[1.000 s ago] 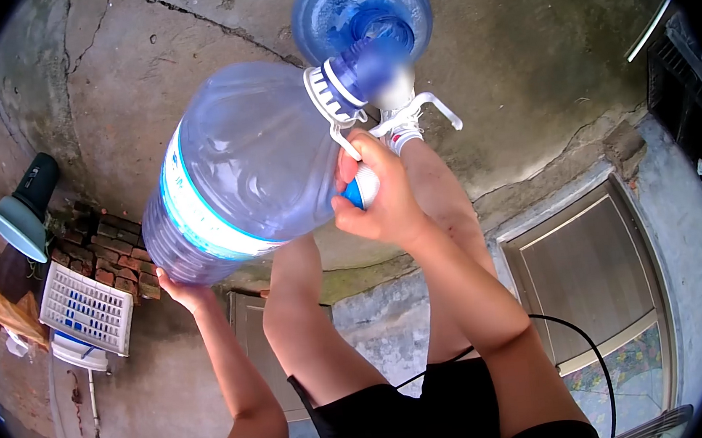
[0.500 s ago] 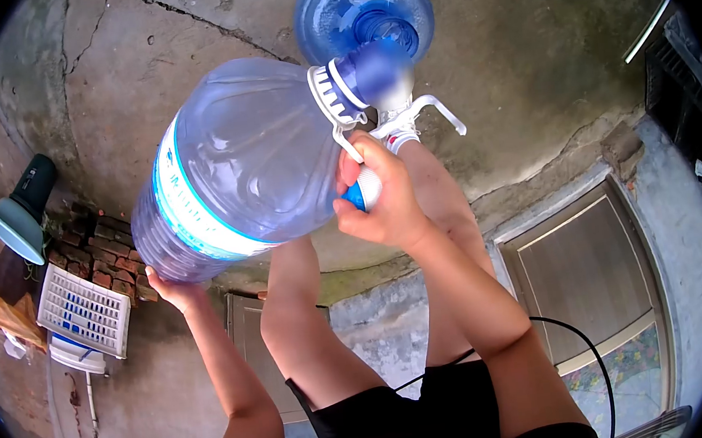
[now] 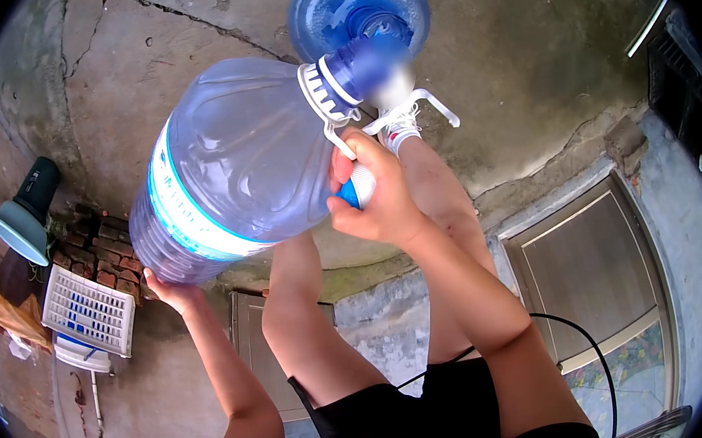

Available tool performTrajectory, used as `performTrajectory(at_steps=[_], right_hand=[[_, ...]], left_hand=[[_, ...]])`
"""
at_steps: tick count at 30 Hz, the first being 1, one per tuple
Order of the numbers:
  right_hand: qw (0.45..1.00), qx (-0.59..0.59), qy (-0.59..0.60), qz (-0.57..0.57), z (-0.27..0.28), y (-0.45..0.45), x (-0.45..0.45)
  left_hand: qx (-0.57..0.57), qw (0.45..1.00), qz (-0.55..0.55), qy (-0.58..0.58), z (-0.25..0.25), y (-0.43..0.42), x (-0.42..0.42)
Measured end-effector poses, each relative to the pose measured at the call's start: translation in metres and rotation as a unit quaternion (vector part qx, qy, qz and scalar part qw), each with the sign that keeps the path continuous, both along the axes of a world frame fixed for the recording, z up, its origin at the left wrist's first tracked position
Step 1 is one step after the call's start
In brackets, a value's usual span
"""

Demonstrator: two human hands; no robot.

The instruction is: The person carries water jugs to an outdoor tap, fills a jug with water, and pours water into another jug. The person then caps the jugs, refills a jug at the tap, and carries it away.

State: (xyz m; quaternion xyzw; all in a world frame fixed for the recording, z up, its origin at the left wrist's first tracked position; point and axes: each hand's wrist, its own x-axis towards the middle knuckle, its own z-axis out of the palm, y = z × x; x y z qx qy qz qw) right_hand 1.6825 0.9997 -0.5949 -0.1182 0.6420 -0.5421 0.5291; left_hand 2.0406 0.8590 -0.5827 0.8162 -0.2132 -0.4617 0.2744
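Note:
A large clear plastic bottle (image 3: 252,152) with a blue and white label is tilted, its base at the lower left and its neck at the upper right. Under the base, my left hand (image 3: 176,291) supports it, fingers partly hidden. My right hand (image 3: 377,187) is closed near the neck, with the bottle's white handle at its fingers and a blue and white cap (image 3: 358,186) held in it. A blue and white pump head (image 3: 383,72), partly blurred, sits at the neck with a white spout (image 3: 433,101). Beyond it, a blue water jug (image 3: 331,10) stands on the ground.
A white plastic basket (image 3: 89,307) lies at the left by stacked bricks (image 3: 105,255) and a green tub-like object (image 3: 22,229). My white shoe (image 3: 399,126) is below the pump. A wooden door (image 3: 588,268) and a black cable (image 3: 596,347) are at the right.
The bottle's base and my left hand have shifted slightly left and my left hand slightly down. My right hand keeps its hold on the cap.

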Motion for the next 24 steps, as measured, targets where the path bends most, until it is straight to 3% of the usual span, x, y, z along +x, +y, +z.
performTrajectory(at_steps=[24], right_hand=[[1.000,0.002,-0.022,-0.007,0.001,-0.001,0.000]], left_hand=[[-0.012,1.000,-0.014,0.009,0.001,-0.001,0.015]])
